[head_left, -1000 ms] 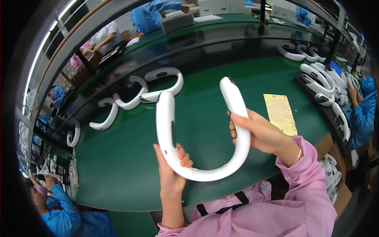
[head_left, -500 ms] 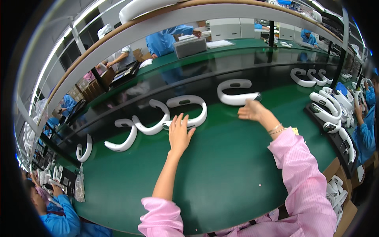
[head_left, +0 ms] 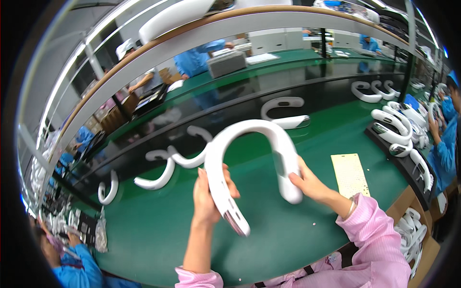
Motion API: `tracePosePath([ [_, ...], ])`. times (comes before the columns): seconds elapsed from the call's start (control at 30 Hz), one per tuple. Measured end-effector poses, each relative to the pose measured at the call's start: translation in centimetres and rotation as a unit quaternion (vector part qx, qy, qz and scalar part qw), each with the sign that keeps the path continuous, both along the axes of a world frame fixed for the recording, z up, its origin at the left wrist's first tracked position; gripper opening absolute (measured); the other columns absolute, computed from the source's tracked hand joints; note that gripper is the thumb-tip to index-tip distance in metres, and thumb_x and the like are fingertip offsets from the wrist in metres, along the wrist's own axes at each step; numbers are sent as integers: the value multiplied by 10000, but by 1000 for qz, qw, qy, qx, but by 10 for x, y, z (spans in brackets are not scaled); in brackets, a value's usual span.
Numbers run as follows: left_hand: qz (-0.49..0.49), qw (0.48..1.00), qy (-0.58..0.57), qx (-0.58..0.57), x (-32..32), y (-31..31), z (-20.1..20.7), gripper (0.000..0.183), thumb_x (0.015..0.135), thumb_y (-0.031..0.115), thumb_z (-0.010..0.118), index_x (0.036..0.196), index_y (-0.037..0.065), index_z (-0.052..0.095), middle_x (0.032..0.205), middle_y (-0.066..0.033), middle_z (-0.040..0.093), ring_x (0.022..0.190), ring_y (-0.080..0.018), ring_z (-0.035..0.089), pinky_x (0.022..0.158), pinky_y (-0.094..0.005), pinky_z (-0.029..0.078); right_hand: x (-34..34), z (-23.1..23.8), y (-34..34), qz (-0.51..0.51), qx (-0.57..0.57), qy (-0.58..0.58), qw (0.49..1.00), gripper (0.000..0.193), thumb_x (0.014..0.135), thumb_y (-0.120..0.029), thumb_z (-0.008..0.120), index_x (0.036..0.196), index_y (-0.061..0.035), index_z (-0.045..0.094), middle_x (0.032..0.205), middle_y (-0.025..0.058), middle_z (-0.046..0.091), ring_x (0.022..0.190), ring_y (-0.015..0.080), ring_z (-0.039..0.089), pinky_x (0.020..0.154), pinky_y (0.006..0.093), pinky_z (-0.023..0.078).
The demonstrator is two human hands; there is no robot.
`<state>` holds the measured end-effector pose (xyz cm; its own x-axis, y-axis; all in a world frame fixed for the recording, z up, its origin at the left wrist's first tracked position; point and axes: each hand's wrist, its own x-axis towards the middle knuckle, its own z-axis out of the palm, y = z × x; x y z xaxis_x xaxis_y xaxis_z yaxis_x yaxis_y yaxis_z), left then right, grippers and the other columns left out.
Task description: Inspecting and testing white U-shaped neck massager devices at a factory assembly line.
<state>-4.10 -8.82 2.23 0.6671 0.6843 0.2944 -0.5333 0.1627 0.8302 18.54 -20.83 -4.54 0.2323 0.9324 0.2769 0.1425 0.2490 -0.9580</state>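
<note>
A white U-shaped band (head_left: 251, 126) is held up over the near middle of the desk (head_left: 269, 249), its bend pointing away from the person and its two ends toward them. Both hands are clasped on it: the left hand (head_left: 205, 199) grips the left arm of the band, fingertips showing on the inner side, and the right hand (head_left: 313, 185) pinches the right arm near its end, thumb on top; its other fingers are mostly hidden. The step in hand seems to be handling and turning this one band for a look. The next move, I judge, calls for a steady grip on both arms and room to swing the ends clear.

Counting outward: one band is in the hands, and four loose bands (head_left: 285, 123) lie in a spread row beyond, one of them partly behind the held one. Three smaller-looking bands (head_left: 366, 98) sit together at the far right. One yellow sheet (head_left: 349, 175) lies right of the right hand. One black tray (head_left: 417, 196) at the right edge carries piled white parts, and one cardboard box (head_left: 429, 254) below holds more; both heaps overlap too much to count. One clear plastic bag (head_left: 101, 236) is at the left.
</note>
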Motion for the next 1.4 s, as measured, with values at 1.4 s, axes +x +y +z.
tracePosePath([
  [1.4, 118, 987, 74, -74, -47, -163, 14, 320, 840, 225, 450, 1006, -40, 385, 800, -164, 576, 617, -188, 598, 538, -292, 500, -99, 1, -76, 149, -248, 310, 906, 460, 956, -368, 363, 1226, 3, 402, 975, 106, 562, 902, 195, 595, 797, 309, 498],
])
